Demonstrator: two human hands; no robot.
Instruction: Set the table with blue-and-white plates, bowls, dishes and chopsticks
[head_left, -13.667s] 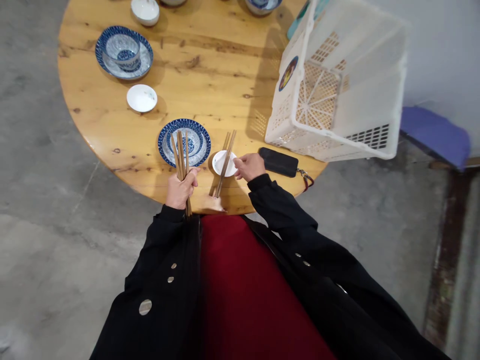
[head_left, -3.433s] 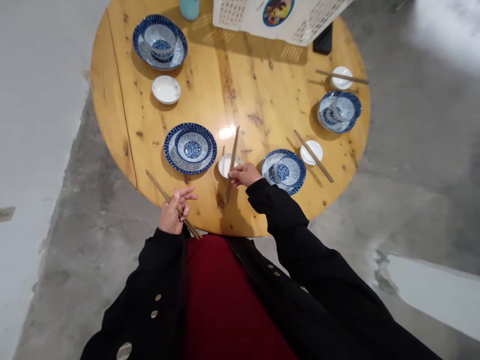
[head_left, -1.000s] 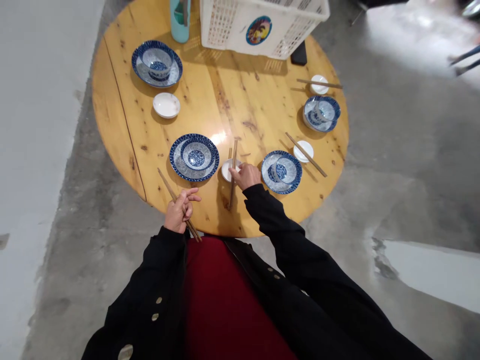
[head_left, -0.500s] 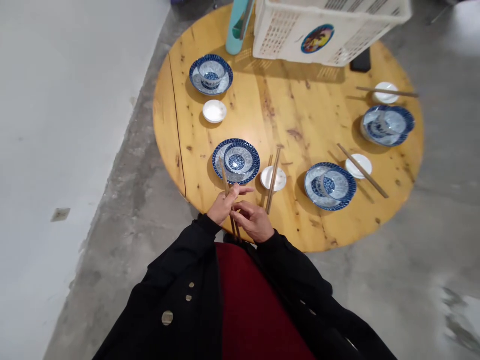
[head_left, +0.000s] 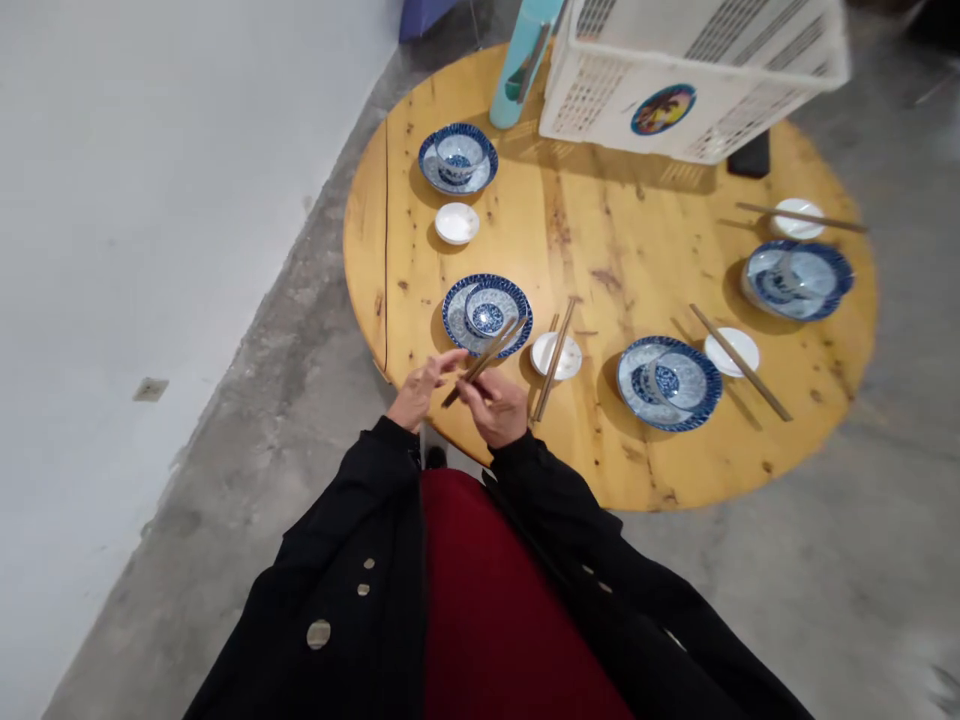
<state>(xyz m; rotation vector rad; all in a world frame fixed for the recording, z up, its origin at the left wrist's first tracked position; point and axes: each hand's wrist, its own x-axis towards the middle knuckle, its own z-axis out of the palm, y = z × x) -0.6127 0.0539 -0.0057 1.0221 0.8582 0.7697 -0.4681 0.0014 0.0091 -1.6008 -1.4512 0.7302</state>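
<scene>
Over the near edge of the round wooden table (head_left: 600, 240), my right hand (head_left: 496, 406) is closed on a pair of brown chopsticks (head_left: 491, 351) that slant up to the right. My left hand (head_left: 417, 391) touches the same chopsticks at their lower end, fingers pinched. Just beyond the tips lies a blue patterned plate with a bowl on it (head_left: 487, 312). To its right a small white dish (head_left: 556, 355) carries another pair of chopsticks (head_left: 555, 356).
More blue plate-and-bowl sets (head_left: 668, 381) (head_left: 796, 277) (head_left: 457, 158), small white dishes (head_left: 731, 351) (head_left: 457, 223) (head_left: 797, 218), a white plastic basket (head_left: 690, 70), a teal bottle (head_left: 520, 62) and a black phone (head_left: 748, 156) stand on the table. A white wall runs along the left, above a concrete floor.
My right hand left the pair laid on the white dish and came over to the chopsticks held in my left hand; they now tilt to the right. The view has shifted leftwards.
</scene>
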